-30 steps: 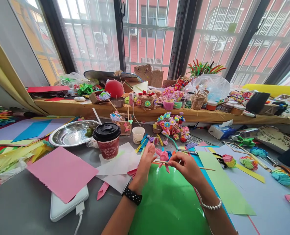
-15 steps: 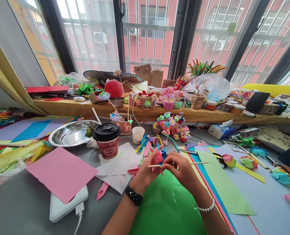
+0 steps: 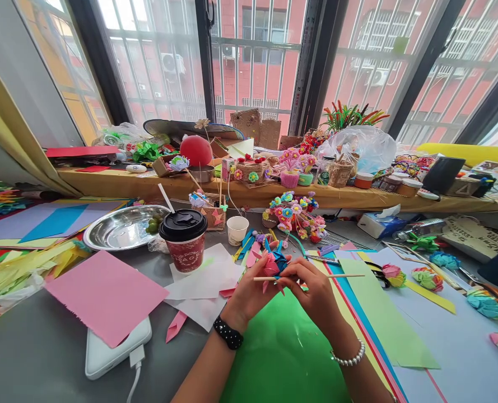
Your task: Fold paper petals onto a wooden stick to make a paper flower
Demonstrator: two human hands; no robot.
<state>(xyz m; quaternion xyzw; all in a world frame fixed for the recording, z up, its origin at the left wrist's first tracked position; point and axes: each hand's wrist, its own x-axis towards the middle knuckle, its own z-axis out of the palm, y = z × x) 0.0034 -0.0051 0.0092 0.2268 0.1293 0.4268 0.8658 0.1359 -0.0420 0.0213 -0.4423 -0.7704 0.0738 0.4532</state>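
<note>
My left hand is closed around a pink and blue folded-paper flower in front of me. Between the fingers of my right hand is a thin wooden stick, lying nearly level across the flower's near side. One end of the stick juts out left, over my left hand; the other points right. Both hands meet at the flower, above a green glossy surface. Fingers hide part of the flower and the stick's middle. Pink folded pieces lie on white paper and the table beside it.
A lidded drink cup with a straw stands left of my hands, near a metal plate. Pink paper covers part of a white power bank. Green paper strips and finished paper flowers lie right.
The flower has turned in my left hand, so more of its blue petals show. The stick has moved slightly up and right with my right hand.
</note>
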